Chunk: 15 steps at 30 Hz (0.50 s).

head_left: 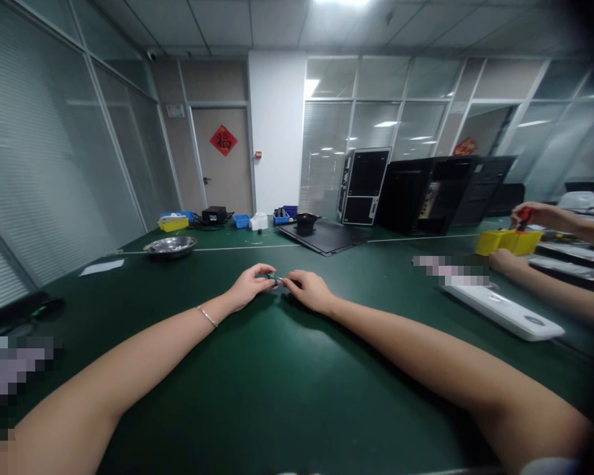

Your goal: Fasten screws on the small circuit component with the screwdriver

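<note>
Closest to my camera, two bare forearms, one wearing a thin silver bracelet, stretch over a smooth dark-green tabletop. At their far end I have the left hand pinching a small green-and-black part between thumb and fingers. The right hand, fingers curled, sits just beside it at a thin silvery bit; whether it grips that or merely touches, I cannot tell. I'd judge a firm, unsquashed left pinch best, wrists braced on the tabletop, right fingertips working gently and in line, without sideways strain.
</note>
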Available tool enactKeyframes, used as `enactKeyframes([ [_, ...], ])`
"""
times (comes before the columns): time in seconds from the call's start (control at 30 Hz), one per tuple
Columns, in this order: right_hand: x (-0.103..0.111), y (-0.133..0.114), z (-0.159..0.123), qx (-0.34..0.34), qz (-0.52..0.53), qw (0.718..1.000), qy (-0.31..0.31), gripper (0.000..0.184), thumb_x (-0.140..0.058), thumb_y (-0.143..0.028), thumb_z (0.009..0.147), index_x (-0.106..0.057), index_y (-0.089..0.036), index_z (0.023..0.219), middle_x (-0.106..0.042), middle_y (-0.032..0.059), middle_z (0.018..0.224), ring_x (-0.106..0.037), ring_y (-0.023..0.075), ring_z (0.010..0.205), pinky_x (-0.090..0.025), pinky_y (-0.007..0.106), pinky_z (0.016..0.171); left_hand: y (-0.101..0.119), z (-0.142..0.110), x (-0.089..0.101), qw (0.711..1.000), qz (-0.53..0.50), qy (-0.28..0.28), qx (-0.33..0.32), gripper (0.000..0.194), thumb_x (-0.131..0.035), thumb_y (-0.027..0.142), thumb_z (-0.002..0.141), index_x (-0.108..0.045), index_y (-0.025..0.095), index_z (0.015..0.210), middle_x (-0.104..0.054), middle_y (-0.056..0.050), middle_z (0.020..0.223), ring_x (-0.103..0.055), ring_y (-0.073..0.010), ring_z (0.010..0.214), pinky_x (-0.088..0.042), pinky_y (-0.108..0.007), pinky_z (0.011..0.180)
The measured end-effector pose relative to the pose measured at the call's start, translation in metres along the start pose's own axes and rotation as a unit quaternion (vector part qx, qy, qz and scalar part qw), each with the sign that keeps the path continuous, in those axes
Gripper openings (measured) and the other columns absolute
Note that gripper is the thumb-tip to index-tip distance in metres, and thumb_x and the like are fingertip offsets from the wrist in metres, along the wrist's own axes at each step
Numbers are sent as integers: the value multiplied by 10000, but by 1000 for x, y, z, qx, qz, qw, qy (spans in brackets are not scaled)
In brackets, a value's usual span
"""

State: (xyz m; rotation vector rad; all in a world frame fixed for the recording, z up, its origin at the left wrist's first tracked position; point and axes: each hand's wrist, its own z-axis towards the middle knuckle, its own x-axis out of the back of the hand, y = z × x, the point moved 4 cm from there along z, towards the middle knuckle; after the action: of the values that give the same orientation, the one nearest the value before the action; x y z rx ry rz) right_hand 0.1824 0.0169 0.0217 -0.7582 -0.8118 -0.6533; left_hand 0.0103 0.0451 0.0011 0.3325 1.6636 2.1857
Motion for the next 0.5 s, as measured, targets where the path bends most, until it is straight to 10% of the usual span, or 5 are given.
enactKeyframes([
  [0.5,1,-3,0,-9,-3,1000,-9,294,-454,-359,949,-679,-211,830,-688,25,862,-570,147,758,-321,233,610,8,2,4,985,129,48,-101,288,-794,255,671,-699,134,914,-718,-72,921,-666,-190,855,-510,-346,846],
])
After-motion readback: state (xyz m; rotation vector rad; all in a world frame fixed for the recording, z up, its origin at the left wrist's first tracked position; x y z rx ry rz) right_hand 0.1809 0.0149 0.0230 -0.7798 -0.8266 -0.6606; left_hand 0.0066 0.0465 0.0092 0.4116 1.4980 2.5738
